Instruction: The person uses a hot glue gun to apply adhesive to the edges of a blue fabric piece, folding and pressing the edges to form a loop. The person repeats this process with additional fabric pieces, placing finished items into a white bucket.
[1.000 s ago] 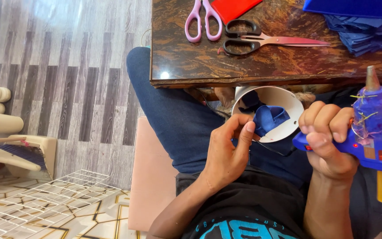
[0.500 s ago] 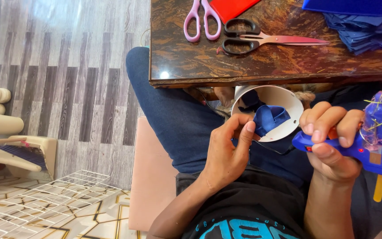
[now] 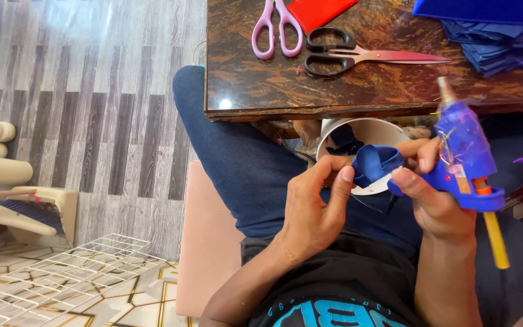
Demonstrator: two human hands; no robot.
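Blue fabric piece (image 3: 375, 165): folded loop, over white cup (image 3: 367, 130) rim. Left hand (image 3: 310, 206) pinches it, thumb against forefinger. Right hand (image 3: 434, 197) fingers wrapped round blue glue gun (image 3: 464, 154).

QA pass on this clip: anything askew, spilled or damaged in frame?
Minor oddities only. The blue glue gun in the right hand trails thin wisps of glue around its nozzle. A white wire grid lies flat on the floor at lower left. Nothing looks spilled or broken on the table.

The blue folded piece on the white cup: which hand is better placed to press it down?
Probably the left hand: its thumb already touches the blue folded piece on the white cup, while the right hand is busy holding the glue gun.
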